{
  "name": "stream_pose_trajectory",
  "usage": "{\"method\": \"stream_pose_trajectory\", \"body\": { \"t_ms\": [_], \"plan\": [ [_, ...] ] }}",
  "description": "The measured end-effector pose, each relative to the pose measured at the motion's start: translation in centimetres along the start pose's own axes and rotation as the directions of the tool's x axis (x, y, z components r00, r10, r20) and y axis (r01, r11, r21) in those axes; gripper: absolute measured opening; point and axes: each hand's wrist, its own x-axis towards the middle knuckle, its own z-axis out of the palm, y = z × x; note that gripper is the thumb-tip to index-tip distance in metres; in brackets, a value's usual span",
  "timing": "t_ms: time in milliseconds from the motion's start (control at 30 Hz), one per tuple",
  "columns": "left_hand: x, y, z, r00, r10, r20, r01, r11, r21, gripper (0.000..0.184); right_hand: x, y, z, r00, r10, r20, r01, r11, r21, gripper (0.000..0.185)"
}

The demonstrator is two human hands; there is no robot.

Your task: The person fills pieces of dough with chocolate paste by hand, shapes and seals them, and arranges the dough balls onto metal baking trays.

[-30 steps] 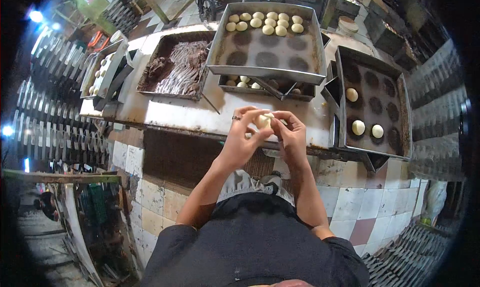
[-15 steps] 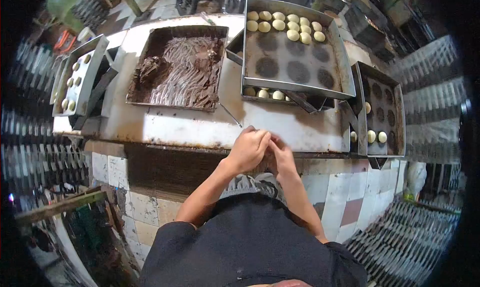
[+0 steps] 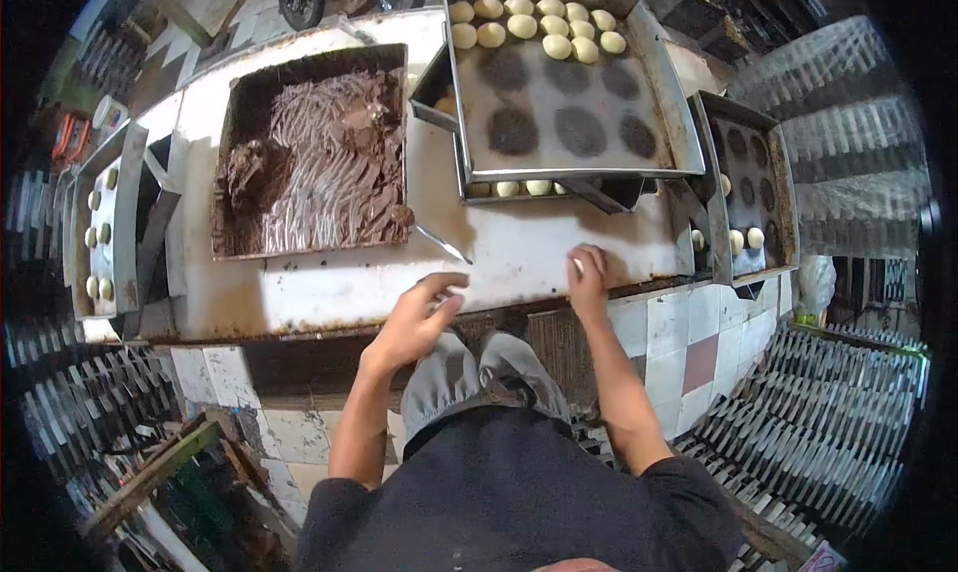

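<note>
Here, in the head view, a pale worktop (image 3: 349,285) is shown, with its front edge set before the person. Above the front edge, near the middle, the left hand (image 3: 419,319) is held, thumb and fingers parted; nothing can be made out in its grasp. To its right, also above the front edge, the right hand (image 3: 589,273) is held with fingers curled; whether anything is gripped cannot be told. The two hands are held well apart.

Nearest the left hand: one spatula (image 3: 442,244), its bright blade lying on the worktop, its other end at the near right corner of a square tray (image 3: 259,85). In that tray, brown paste (image 3: 334,168) is spread in ridges.

Right of centre: an upper tray (image 3: 579,176), stacked over a lower tray, near the right hand. Its far part is occupied by pale dough balls (image 3: 521,26); its near part is marked with dark rounds.

At the worktop's right end: a further tray (image 3: 720,213), in which a few dough balls are seen.

At the left end: a narrow-looking tray (image 3: 128,213), likewise stocked.
</note>
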Motion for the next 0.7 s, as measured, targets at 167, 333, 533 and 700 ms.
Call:
{"method": "stream_pose_trajectory", "body": {
  "t_ms": [167, 333, 533, 700],
  "plan": [
    [0.1, 2.3, -1.5, 0.996, -0.008, -0.09, 0.012, 0.999, 0.048, 0.032, 3.4, 7.1, 2.6, 0.876, 0.401, -0.269, -0.453, 0.874, -0.175, 0.019],
    [5.1, 7.2, 0.2, 0.991, 0.134, -0.016, -0.131, 0.984, 0.118, 0.03, 0.6, 2.5, 1.3, 0.961, -0.204, -0.185, 0.159, 0.96, -0.231, 0.013],
    [15.3, 15.1, 3.9, 0.963, 0.267, 0.039, -0.269, 0.955, 0.123, 0.028, 1.9, 3.2, -0.9, 0.985, 0.115, -0.129, -0.133, 0.982, -0.133, 0.016],
    [30.9, 16.1, 3.4, 0.962, 0.206, -0.178, -0.137, 0.931, 0.339, 0.04, 0.1, 4.7, -4.5, 0.991, -0.126, 0.053, 0.122, 0.99, 0.071, 0.029]
  ]
}}
